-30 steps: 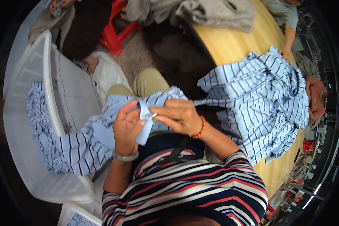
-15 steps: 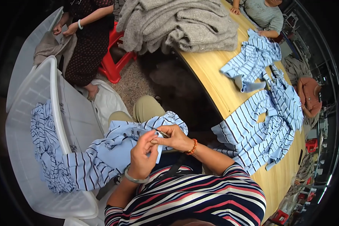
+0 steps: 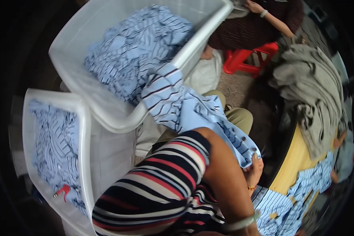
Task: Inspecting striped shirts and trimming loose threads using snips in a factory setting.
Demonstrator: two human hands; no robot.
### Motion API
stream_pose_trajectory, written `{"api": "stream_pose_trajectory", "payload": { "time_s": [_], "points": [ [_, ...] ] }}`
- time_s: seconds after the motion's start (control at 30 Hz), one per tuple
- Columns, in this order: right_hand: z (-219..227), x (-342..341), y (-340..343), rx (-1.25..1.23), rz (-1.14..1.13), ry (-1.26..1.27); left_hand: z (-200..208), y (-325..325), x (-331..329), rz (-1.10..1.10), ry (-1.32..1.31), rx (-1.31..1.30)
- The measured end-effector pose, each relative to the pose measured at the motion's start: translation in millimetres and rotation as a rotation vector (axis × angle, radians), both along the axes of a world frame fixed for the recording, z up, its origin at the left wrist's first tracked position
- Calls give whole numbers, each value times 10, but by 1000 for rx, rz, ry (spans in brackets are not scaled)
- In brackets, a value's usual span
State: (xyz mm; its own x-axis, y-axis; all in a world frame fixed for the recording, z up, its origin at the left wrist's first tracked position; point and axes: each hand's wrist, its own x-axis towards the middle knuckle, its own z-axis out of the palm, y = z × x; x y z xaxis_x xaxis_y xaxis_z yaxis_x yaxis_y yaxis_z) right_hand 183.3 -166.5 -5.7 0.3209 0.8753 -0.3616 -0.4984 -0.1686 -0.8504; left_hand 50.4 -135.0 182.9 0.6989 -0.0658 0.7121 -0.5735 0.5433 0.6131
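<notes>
A light-blue garment with dark and white stripes [image 3: 202, 112] lies across my lap, one end over the bin's rim. Its plain blue button strip, with several dark round buttons, stretches to the right. My right hand [image 3: 255, 170], with an orange bead bracelet, is closed on the end of that strip, thumb near the last button. My left arm crosses in front of my body, elbow bent and forearm pointing down to the lower edge. A pale bangle circles its wrist; the left hand itself is beyond the frame.
A large white plastic bin [image 3: 208, 35] holds a heap of similar striped garments [image 3: 141, 47]. A second bin [image 3: 84, 145] at left holds more, with a small red-handled tool [image 3: 63, 191] on top. Grey knitwear [image 3: 310, 90] and striped pieces lie on the wooden table [image 3: 285, 167]. Another person stands near a red stool [image 3: 249, 59].
My view has swung left, showing both bins. My hands, earlier together with small snips at the garment, are now apart; the left has swung down out of view. The snips no longer show.
</notes>
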Motion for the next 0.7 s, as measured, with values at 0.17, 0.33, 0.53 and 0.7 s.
{"api": "stream_pose_trajectory", "payload": {
  "time_s": [0.17,0.33,0.53,0.7],
  "points": [
    [21,25,-19,14,-106,12,-36,42,-61,77,-86,59],
    [55,38,41,-8,-76,-48,-64,85,-87,118,-114,77],
    [52,12,77,19,-77,-43,-58,125,-125,146,-130,112],
    [85,-1,80,3,-77,-52,-48,196,-166,162,-132,134]
  ]
}}
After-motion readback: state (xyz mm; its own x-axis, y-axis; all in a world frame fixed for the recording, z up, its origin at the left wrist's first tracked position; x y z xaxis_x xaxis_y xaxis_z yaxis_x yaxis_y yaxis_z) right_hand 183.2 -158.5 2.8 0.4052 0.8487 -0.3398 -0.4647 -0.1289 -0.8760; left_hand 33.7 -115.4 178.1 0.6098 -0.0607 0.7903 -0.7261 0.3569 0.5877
